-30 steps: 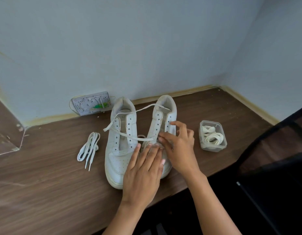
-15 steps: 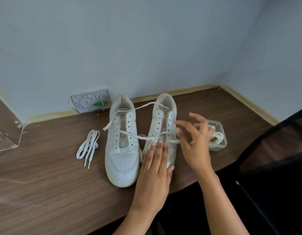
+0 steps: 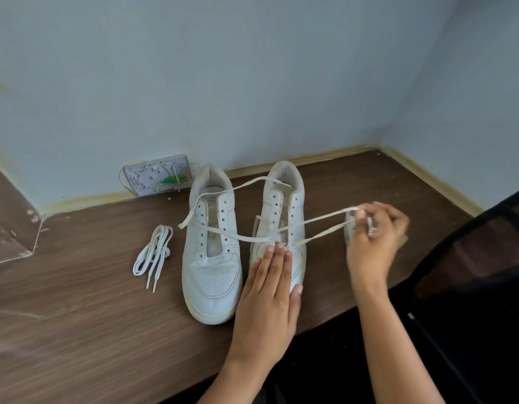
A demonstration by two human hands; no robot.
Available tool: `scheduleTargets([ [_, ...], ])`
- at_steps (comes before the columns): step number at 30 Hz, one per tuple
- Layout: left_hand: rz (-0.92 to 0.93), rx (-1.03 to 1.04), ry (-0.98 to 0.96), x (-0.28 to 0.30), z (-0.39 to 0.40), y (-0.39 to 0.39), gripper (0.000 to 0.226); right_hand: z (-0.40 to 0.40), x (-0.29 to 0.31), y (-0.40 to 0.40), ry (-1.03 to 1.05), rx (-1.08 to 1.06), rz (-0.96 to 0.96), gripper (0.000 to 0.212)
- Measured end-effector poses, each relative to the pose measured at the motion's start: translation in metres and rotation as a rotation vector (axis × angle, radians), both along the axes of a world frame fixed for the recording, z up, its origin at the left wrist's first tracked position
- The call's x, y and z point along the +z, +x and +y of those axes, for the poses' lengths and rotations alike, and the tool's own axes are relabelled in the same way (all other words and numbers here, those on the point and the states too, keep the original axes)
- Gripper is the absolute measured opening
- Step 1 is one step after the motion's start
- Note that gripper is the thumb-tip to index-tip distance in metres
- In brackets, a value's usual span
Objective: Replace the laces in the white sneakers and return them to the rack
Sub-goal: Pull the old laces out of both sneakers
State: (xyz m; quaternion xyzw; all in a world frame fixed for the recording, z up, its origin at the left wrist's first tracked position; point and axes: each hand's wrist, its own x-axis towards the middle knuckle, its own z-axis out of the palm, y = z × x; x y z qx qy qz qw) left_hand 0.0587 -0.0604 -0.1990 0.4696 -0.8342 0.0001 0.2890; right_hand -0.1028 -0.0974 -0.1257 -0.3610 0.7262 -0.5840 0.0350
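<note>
Two white sneakers stand side by side on the wooden desk, toes toward me. The left sneaker (image 3: pixel 211 258) has bare eyelets. My left hand (image 3: pixel 271 290) presses flat on the toe of the right sneaker (image 3: pixel 284 205). A white lace (image 3: pixel 319 227) runs through that shoe's lowest eyelets. My right hand (image 3: pixel 374 240) pinches a loop of it, pulled out to the right of the shoe. The lace's other length drapes across both shoes to the left.
A bundled spare lace (image 3: pixel 153 255) lies left of the sneakers. A small clear box (image 3: pixel 350 228) sits mostly hidden behind my right hand. A white wall plate (image 3: pixel 157 174) leans at the back. A dark chair (image 3: pixel 470 287) stands at the right beyond the desk's front edge.
My right hand has left the right sneaker's eyelets and moved right, drawing the lace out into a long loop. My left hand shifted right and stays pressed on that sneaker's toe.
</note>
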Motion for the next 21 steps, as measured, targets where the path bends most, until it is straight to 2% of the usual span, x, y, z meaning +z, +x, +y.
scheduleTargets([
  [1,0.0,0.0,0.001,0.0,0.0,0.0,0.055,0.002,0.001,-0.004,0.015,-0.026,-0.039,0.009],
  [3,0.011,0.0,0.003,-0.001,0.0,0.001,0.055,0.003,-0.001,-0.004,0.045,0.0,0.017,0.008],
  [6,0.054,-0.013,0.004,-0.001,-0.001,0.001,0.054,0.0,-0.004,0.009,0.067,0.193,0.265,0.013],
  [8,0.072,-0.02,0.008,-0.002,-0.001,-0.001,0.054,-0.004,-0.008,0.019,0.165,0.374,0.386,0.015],
  [10,0.07,-0.016,0.012,-0.003,-0.001,-0.002,0.054,-0.006,-0.015,0.03,0.275,0.506,0.458,0.019],
  [12,0.076,-0.014,0.02,-0.004,-0.001,-0.001,0.055,-0.008,-0.023,0.038,0.301,0.547,0.494,0.017],
  [17,0.082,-0.035,0.027,-0.003,-0.001,-0.002,0.054,-0.011,-0.021,0.032,0.18,0.425,0.372,0.008],
  [21,0.104,-0.047,0.039,-0.004,-0.001,-0.001,0.055,-0.005,-0.007,0.009,0.007,0.121,0.117,0.012],
])
